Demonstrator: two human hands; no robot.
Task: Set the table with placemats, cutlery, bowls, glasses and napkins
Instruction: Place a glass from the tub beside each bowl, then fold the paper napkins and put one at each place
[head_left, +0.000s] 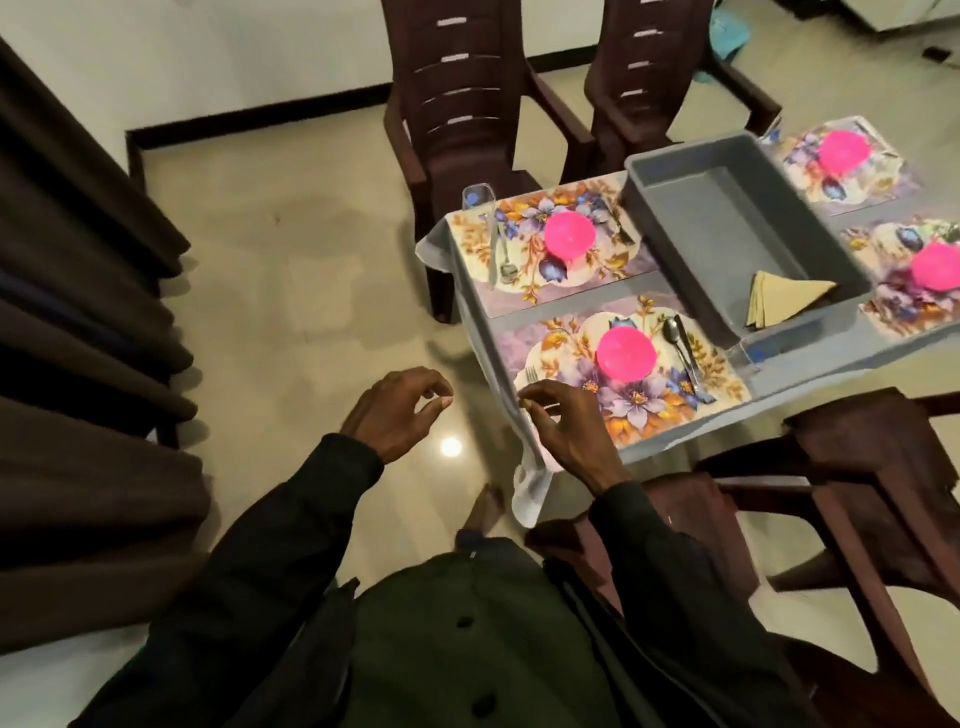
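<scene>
Floral placemats lie on the grey-clothed table (810, 358). The near placemat (727, 387) holds a pink bowl (626, 353), a spoon (672, 332) and knife (689, 356) to its right, and a fork (530, 373) at its left edge. My right hand (569, 431) hovers over the fork's handle with curled fingers; a grip is hidden. My left hand (395, 410) hangs over the floor, loosely curled and holding nothing. Folded beige napkins (784, 301) lie in a grey tub (727, 218). A clear glass (748, 353) stands by the tub's near corner.
The far left placemat (631, 262) carries a pink bowl (569, 234), cutlery and a glass (478, 197). Two more set placemats with pink bowls (844, 148) lie at the right. Brown plastic chairs (467, 104) surround the table; one chair (857, 493) is beside my right arm. Dark curtains (78, 312) hang at left.
</scene>
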